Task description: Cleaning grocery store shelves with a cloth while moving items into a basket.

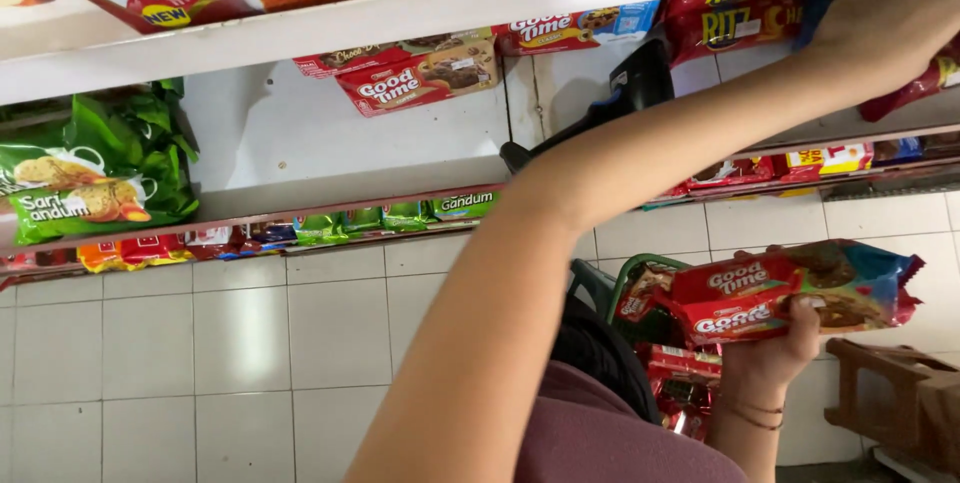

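Left hand: the left hand is stretched up to the far right of the shelf, against red packs there. Its fingers are out of sight, so I cannot tell whether it grips one or only touches.
Right hand: the right hand is low and near, at the right, fingers curled from below round the held packs, two or three red cookie packs stacked flat.
Packs and hands: the held packs lie well below the left hand, with the left forearm crossing between them and the shelf.
Done: a few shelf packs of the same red kind already lie at the far middle of the shelf.
Left: by my judgement much remains. Bare white shelf shows left of those packs, the right hand has its stack, and more red packs sit in the basket just below it.
Around: green packs fill the shelf's left end; a brown stool stands on the tiled floor at the near right.
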